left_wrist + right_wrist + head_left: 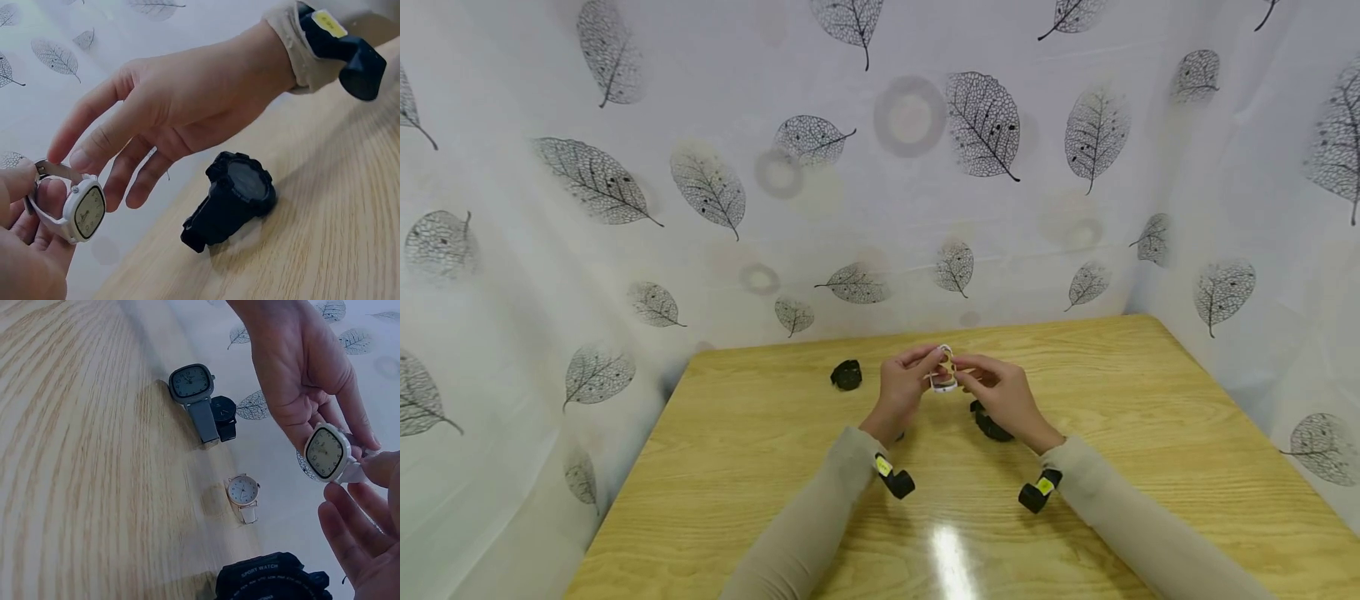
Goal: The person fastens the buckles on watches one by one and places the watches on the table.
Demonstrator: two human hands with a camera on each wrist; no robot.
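A white wristwatch [944, 387] with a rounded square dial is held up above the table between both hands. My left hand [901, 385] grips its strap, with the thumb on the outside and a finger inside the loop. The thumb and forefinger of my right hand [1003, 396] pinch the strap near the buckle. In the left wrist view the watch face [89, 214] is turned sideways and the strap forms a loop. The right wrist view shows the dial [326, 453] tilted, with part of the strap hidden by fingers.
A black sport watch [240, 187] stands on the wooden table [760, 467] near my right wrist. Further watches lie there: a grey square one [189, 383], a small black one [223, 409] and a small pale-strapped one [242, 490]. A leaf-patterned curtain [865, 217] surrounds the table.
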